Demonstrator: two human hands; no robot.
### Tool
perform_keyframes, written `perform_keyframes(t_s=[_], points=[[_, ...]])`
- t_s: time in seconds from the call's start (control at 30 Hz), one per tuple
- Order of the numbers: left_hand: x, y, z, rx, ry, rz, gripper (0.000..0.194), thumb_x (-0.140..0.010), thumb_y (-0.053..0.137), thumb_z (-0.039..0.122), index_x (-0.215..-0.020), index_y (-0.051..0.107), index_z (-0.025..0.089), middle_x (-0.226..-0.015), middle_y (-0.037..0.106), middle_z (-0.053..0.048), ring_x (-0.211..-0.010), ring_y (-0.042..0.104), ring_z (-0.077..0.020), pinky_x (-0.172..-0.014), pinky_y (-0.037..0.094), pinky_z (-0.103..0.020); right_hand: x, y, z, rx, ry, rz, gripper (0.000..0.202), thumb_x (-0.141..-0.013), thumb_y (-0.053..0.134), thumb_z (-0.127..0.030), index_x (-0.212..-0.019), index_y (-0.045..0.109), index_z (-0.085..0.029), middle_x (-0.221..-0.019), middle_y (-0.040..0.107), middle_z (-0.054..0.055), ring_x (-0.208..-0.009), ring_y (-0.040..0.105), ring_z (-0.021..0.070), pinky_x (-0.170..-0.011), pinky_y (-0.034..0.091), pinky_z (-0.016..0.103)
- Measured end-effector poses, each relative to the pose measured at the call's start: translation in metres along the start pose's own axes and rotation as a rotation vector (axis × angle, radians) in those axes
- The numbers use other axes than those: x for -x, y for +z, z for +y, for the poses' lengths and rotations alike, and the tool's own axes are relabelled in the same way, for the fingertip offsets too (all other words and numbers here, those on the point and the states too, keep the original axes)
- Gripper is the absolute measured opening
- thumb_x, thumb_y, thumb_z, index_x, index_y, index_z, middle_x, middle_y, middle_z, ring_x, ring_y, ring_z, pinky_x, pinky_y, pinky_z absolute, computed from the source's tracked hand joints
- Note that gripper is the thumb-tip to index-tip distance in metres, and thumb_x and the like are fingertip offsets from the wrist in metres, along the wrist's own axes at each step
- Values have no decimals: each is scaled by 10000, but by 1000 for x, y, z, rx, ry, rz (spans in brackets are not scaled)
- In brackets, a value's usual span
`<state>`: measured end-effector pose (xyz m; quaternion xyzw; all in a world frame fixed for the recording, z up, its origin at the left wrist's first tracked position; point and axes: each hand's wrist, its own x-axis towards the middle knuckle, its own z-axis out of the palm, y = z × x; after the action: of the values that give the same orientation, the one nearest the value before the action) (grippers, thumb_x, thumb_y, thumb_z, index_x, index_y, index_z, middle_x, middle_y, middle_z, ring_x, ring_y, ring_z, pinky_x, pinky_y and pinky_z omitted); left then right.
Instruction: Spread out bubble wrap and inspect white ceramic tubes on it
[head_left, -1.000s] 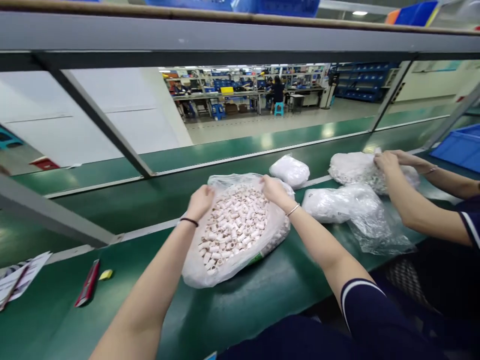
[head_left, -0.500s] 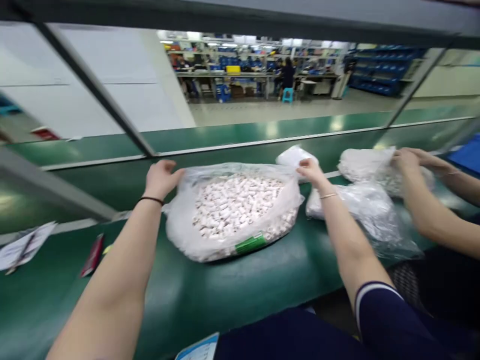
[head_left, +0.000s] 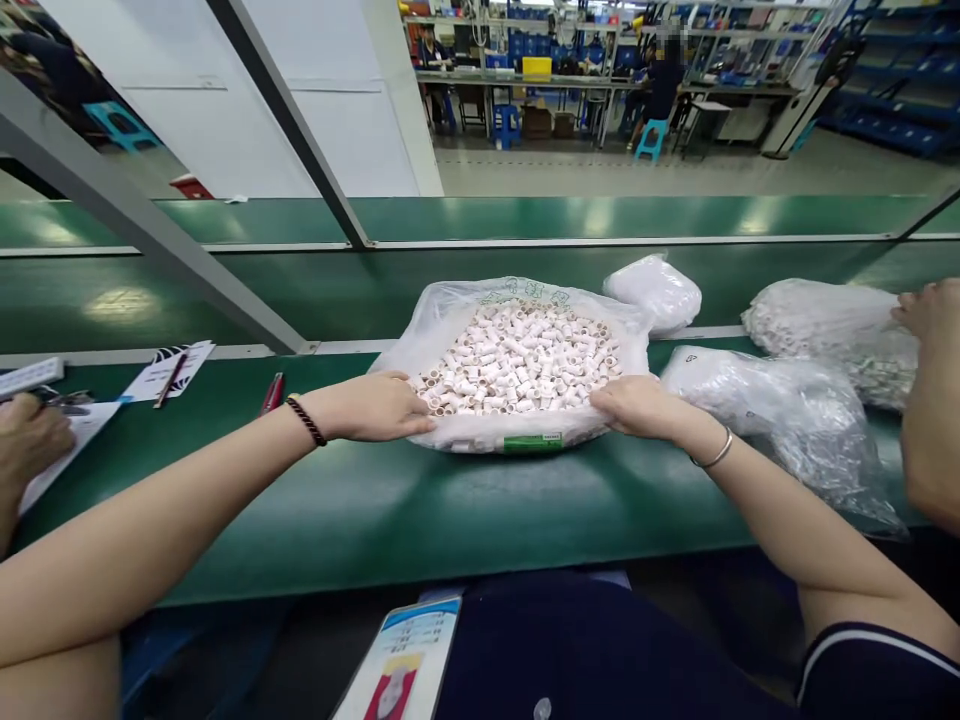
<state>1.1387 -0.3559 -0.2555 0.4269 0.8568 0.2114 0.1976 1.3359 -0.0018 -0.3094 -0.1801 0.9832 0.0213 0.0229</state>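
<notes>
A clear plastic bag (head_left: 450, 310) lies wide open on the green work surface, full of short white tubes (head_left: 532, 360). A green label (head_left: 532, 442) shows on its near side. My left hand (head_left: 386, 405) grips the bag's near left rim, the fingers folded over the edge. At the near right rim, my right hand (head_left: 637, 405) pinches the plastic, its thumb towards the tubes. Some fingertips of both hands are hidden by the film.
A small white bag (head_left: 654, 292) stands behind on the right, near a crumpled clear bag (head_left: 780, 410). A co-worker's hand (head_left: 930, 310) touches another filled bag (head_left: 825, 320). At left, another person's hand (head_left: 34, 440) rests by papers (head_left: 169, 370) and a red pen-like item (head_left: 273, 393).
Both my hands have moved from the bag's far side corners to its near rim. The near edge now sits lower and folded outward. A person's hand has appeared at left.
</notes>
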Motion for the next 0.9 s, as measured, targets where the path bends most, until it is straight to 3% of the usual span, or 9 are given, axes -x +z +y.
perform_keyframes(t_s=[0.07,0.13,0.27,0.33,0.4,0.57,0.7,0.8,0.9], points=[[6,-18,-4,-301,43,-252,303,-749,764,422,-617,603,202,-654,583,-57,-607,445,-199,-713,350,-293,14,7,6,61,9,74,82,-828,515,-122,-809,583,-162,-765,661,60,-690,554,166,-594,234,276],[9,-29,-7,-478,45,-200,212,-784,679,294,-661,541,189,-666,550,-45,-616,440,-195,-662,323,-287,25,12,14,139,0,248,97,-784,506,-98,-743,556,-170,-712,641,48,-655,527,155,-583,244,279],[10,-6,-22,-652,175,493,214,-803,506,188,-622,392,203,-628,441,-57,-642,438,-214,-680,340,-324,34,28,17,348,43,780,189,-777,496,-50,-647,499,-187,-589,545,19,-579,452,144,-565,284,282],[9,23,-35,-704,283,841,293,-881,442,232,-596,374,211,-578,400,-52,-588,410,-205,-639,326,-330,35,41,11,386,80,902,244,-831,514,-64,-625,484,-191,-557,506,7,-557,420,140,-553,294,278],[11,51,-45,-773,415,1010,298,-883,423,161,-592,376,207,-536,387,-34,-536,388,-188,-586,301,-320,36,53,4,386,82,910,288,-871,531,-91,-608,468,-192,-545,484,-3,-545,401,133,-546,303,272],[40,83,-43,-750,469,797,77,-889,534,252,-879,560,180,-981,617,-108,-1045,585,-286,-919,431,-451,48,57,-9,205,26,727,203,-900,526,-147,-700,521,-181,-659,542,23,-639,477,147,-602,383,274],[64,81,-25,-325,190,755,643,-913,342,729,-1179,623,215,-1550,214,-152,-1472,154,-406,-1164,211,-633,52,44,-17,-23,97,638,406,-927,541,-539,-1033,611,-154,-1147,610,137,-1085,551,275,-919,458,403],[55,71,-8,18,-191,859,820,-866,418,762,-1450,399,186,-1567,144,-189,-1447,246,-378,-1128,366,-564,38,40,-17,-106,465,783,567,-914,520,-594,-1221,572,-120,-1343,491,208,-1268,455,357,-1034,405,492],[29,61,7,-57,-488,707,1041,-739,696,633,-1517,239,114,-1504,278,-250,-1331,403,-430,-1063,429,-583,15,40,-8,-305,844,651,985,-774,680,-624,-1484,311,-49,-1406,393,292,-1293,435,421,-1029,412,534]])
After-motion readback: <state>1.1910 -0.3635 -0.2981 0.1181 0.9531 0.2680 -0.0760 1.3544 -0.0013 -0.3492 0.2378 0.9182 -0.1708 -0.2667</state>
